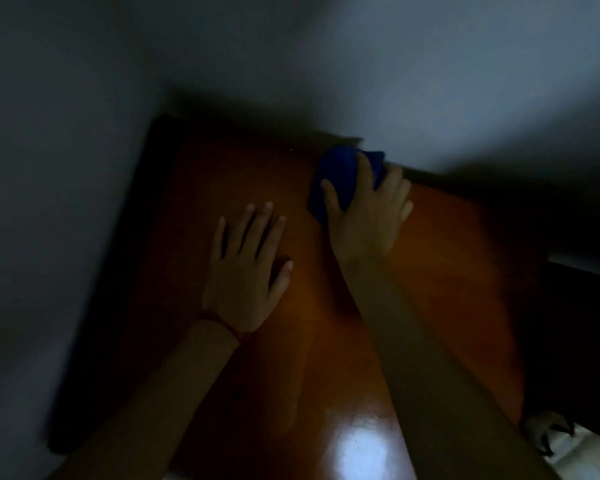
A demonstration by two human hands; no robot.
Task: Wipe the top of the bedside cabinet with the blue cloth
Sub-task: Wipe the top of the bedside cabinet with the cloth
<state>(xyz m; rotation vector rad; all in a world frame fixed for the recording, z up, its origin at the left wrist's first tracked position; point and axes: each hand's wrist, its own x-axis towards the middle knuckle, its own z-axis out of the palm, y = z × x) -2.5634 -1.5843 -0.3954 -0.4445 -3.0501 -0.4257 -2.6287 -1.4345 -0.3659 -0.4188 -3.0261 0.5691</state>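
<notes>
The bedside cabinet's glossy brown wooden top (447, 271) fills the middle of the dim view. A blue cloth (336, 174) lies bunched near the top's far edge, by the wall. My right hand (368, 216) presses down on the cloth with spread, fairly straight fingers, covering its nearer half. My left hand (246, 271) lies flat on the bare wood to the left of the cloth, fingers straight and apart, touching nothing else. A red thread circles my left wrist.
Grey walls (84, 133) close in behind and to the left of the cabinet. A bright reflection (357, 448) shines on the near part of the top. At the lower right a pale patterned object (555, 441) sits below the cabinet's edge.
</notes>
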